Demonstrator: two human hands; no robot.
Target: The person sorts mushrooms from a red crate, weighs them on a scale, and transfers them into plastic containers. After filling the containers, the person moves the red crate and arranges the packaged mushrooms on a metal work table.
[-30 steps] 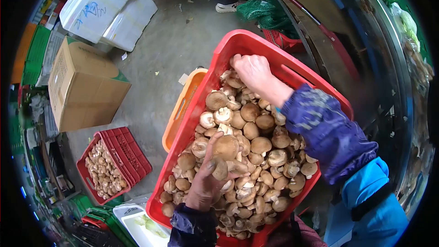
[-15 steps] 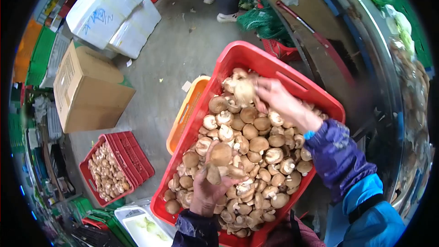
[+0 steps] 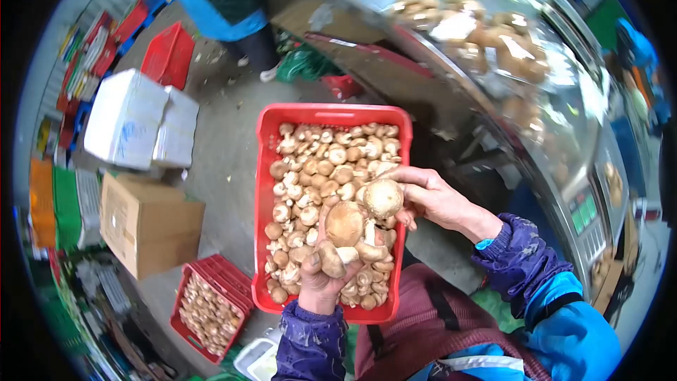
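A red plastic crate [image 3: 264,190] filled with brown-capped mushrooms [image 3: 317,169] stands in front of me. Above its near half, my left hand [image 3: 323,279] is closed around several mushrooms [image 3: 345,224], their caps and pale stems sticking out between thumb and fingers. My right hand [image 3: 427,197] is at the crate's right side, pinching one large, pale-brown mushroom [image 3: 383,198] by its edge. That mushroom is right beside the ones in my left hand. Part of my left fingers is hidden behind the mushrooms.
A smaller red crate of mushrooms [image 3: 210,314] sits on the floor at lower left. A cardboard box [image 3: 151,222] and white foam boxes [image 3: 137,120] stand farther left. On the right, a metal counter holds film-wrapped mushroom packs [image 3: 493,42] and a scale [image 3: 587,219]. Another person [image 3: 229,0] stands beyond.
My view has turned toward the counter. My right hand has come back from the crate's far end to my left hand, bringing a large mushroom. The left hand keeps its mushrooms.
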